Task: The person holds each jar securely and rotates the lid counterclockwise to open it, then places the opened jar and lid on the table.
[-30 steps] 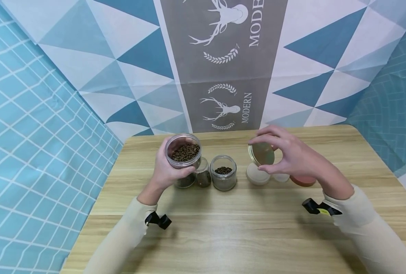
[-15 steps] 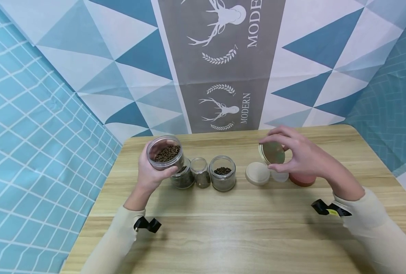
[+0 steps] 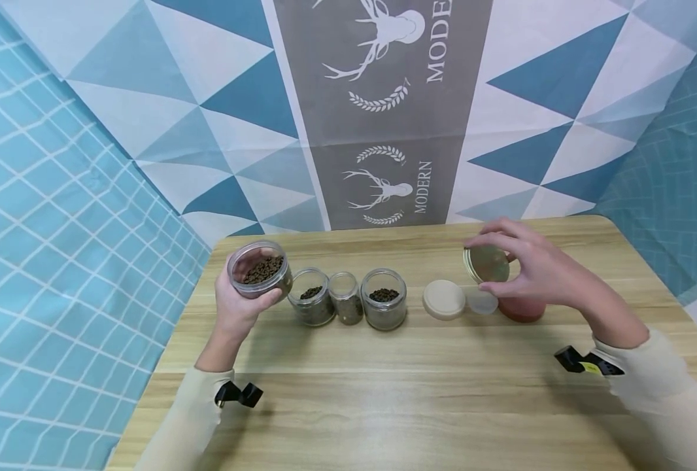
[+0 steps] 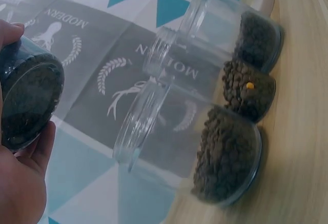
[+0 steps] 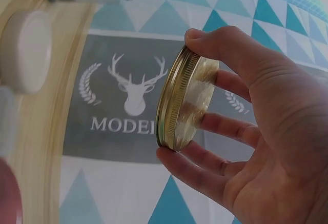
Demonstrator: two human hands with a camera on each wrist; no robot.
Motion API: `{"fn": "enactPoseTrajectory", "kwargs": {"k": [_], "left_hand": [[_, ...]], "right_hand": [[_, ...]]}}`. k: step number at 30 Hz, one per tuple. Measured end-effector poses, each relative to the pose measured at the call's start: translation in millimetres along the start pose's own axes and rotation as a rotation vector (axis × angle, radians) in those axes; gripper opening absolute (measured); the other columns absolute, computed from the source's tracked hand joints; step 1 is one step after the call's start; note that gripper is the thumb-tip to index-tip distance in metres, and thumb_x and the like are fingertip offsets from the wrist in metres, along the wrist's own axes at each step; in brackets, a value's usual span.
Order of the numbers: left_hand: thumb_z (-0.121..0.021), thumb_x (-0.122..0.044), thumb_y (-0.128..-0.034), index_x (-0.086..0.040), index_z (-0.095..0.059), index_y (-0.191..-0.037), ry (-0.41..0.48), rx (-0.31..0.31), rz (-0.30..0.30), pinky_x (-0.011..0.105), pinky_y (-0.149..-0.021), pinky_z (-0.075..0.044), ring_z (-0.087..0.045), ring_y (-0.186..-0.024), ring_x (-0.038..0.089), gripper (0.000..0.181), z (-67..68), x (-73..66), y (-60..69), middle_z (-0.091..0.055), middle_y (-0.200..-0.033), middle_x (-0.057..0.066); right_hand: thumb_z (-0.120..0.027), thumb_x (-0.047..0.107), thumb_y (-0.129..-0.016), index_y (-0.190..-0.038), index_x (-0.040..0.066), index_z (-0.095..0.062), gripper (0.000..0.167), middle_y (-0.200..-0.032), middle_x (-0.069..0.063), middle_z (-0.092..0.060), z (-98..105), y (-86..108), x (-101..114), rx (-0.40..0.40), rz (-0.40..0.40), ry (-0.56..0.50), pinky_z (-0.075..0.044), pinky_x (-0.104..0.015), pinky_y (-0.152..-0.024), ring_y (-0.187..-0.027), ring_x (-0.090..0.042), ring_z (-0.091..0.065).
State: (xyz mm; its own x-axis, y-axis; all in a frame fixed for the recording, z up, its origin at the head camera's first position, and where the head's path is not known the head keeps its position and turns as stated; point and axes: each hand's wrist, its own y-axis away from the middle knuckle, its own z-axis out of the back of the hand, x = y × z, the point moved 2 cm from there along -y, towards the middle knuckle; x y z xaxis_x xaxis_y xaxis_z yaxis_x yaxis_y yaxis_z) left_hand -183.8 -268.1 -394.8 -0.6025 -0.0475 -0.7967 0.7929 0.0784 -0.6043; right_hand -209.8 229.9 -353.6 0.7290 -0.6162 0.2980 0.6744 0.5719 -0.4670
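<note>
My left hand [image 3: 235,307] grips a clear jar [image 3: 278,282] of coffee beans, raised above the table's left side and tilted. In the left wrist view only the jar's dark base [image 4: 32,98] shows. On the right, my right hand [image 3: 525,265] holds a gold metal lid [image 5: 177,101] by its rim between thumb and fingers, in the air. Standing in a row between the hands are three open jars with beans: a wide left jar [image 3: 313,307], a narrow middle jar [image 3: 346,302] and a wide right jar [image 3: 385,307].
Right of the jars lie a cream lid [image 3: 444,299], a small translucent lid [image 3: 482,302] and a red lid [image 3: 522,309], partly under my right hand. The wooden table [image 3: 372,405] meets a patterned cloth [image 3: 378,131] at the back.
My left hand has carried the jar of beans left and slightly down, uncovering the left jar in the row. My right hand has moved right with the gold lid.
</note>
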Motion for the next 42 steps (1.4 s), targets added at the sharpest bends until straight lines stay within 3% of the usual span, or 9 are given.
{"fn": "enactPoseTrajectory", "kwargs": {"k": [9, 15, 19, 22, 27, 32, 35, 39, 42], "left_hand": [[-0.081, 0.021, -0.0689, -0.004, -0.069, -0.139, -0.022, -0.053, 0.033, 0.019, -0.111, -0.054, -0.074, -0.12, 0.004, 0.075, 16.6, 4.4, 4.1, -0.081, -0.125, -0.009], [-0.078, 0.024, -0.071, 0.002, -0.068, -0.14, -0.006, -0.074, 0.022, 0.021, -0.112, -0.054, -0.074, -0.121, 0.007, 0.073, 33.1, 11.7, 5.4, -0.082, -0.125, -0.006], [-0.077, 0.025, -0.0707, -0.003, -0.07, -0.138, -0.032, -0.137, 0.058, 0.019, -0.111, -0.054, -0.074, -0.119, 0.004, 0.073, 43.7, 15.3, 6.0, -0.082, -0.122, -0.009], [-0.078, 0.024, -0.0705, -0.005, -0.072, -0.135, -0.058, -0.184, 0.078, 0.016, -0.108, -0.054, -0.073, -0.117, 0.003, 0.071, 50.6, 17.0, 5.9, -0.081, -0.121, -0.01], [-0.076, 0.023, -0.072, -0.001, -0.072, -0.134, -0.036, -0.201, 0.06, 0.017, -0.107, -0.055, -0.075, -0.115, 0.005, 0.066, 59.5, 18.9, 4.1, -0.083, -0.119, -0.007], [-0.075, 0.023, -0.0733, 0.004, -0.071, -0.134, 0.011, -0.195, 0.025, 0.018, -0.107, -0.056, -0.076, -0.115, 0.008, 0.064, 65.8, 19.8, 3.8, -0.084, -0.119, -0.003], [-0.075, 0.024, -0.0733, 0.003, -0.072, -0.134, 0.015, -0.207, 0.034, 0.018, -0.106, -0.056, -0.077, -0.115, 0.008, 0.064, 68.2, 21.6, 4.2, -0.084, -0.119, -0.003], [-0.075, 0.024, -0.0732, -0.001, -0.072, -0.134, -0.012, -0.216, 0.079, 0.018, -0.107, -0.055, -0.076, -0.115, 0.005, 0.066, 67.8, 25.0, 4.1, -0.084, -0.118, -0.006], [-0.076, 0.023, -0.0735, 0.0, -0.072, -0.135, -0.036, -0.211, 0.1, 0.018, -0.109, -0.055, -0.075, -0.116, 0.004, 0.066, 66.3, 27.3, 3.5, -0.083, -0.119, -0.008]], "right_hand": [[-0.104, 0.018, -0.073, -0.136, 0.023, -0.078, 0.068, -0.136, -0.005, -0.068, 8, 19.1, -16, 0.031, -0.085, 0.039, -0.06, -0.033, -0.074, -0.116, -0.021, -0.062], [-0.105, 0.017, -0.073, -0.137, 0.022, -0.078, 0.07, -0.138, -0.008, -0.067, 14, 28.0, -29, 0.034, -0.113, 0.057, -0.062, -0.032, -0.074, -0.116, -0.024, -0.063], [-0.105, 0.016, -0.072, -0.138, 0.021, -0.077, 0.072, -0.138, -0.01, -0.066, 20, 35.3, -38, 0.031, -0.141, 0.07, -0.061, -0.031, -0.073, -0.116, -0.024, -0.061], [-0.106, 0.012, -0.069, -0.137, 0.02, -0.077, 0.074, -0.136, -0.009, -0.068, 24, 40.0, -43, 0.007, -0.134, 0.09, -0.061, -0.03, -0.072, -0.115, -0.019, -0.058], [-0.106, 0.006, -0.064, -0.136, 0.017, -0.078, 0.078, -0.132, -0.009, -0.069, 32, 46.4, -52, -0.029, -0.123, 0.124, -0.058, -0.026, -0.069, -0.112, -0.009, -0.054], [-0.106, 0.005, -0.061, -0.135, 0.016, -0.078, 0.08, -0.13, -0.013, -0.07, 37, 52.1, -59, -0.055, -0.124, 0.144, -0.053, -0.013, -0.07, -0.115, 0.014, -0.043], [-0.105, 0.002, -0.06, -0.134, 0.014, -0.078, 0.08, -0.13, -0.015, -0.069, 39, 55.1, -62, -0.063, -0.133, 0.134, -0.049, -0.006, -0.071, -0.121, 0.022, -0.032], [-0.104, 0.0, -0.061, -0.135, 0.013, -0.077, 0.08, -0.129, -0.014, -0.068, 42, 58.4, -66, -0.055, -0.163, 0.144, -0.046, -0.004, -0.071, -0.118, 0.021, -0.031], [-0.104, 0.001, -0.063, -0.136, 0.014, -0.077, 0.079, -0.129, -0.014, -0.067, 43, 60.2, -69, -0.042, -0.19, 0.164, -0.048, -0.007, -0.071, -0.111, 0.009, -0.043]]}}
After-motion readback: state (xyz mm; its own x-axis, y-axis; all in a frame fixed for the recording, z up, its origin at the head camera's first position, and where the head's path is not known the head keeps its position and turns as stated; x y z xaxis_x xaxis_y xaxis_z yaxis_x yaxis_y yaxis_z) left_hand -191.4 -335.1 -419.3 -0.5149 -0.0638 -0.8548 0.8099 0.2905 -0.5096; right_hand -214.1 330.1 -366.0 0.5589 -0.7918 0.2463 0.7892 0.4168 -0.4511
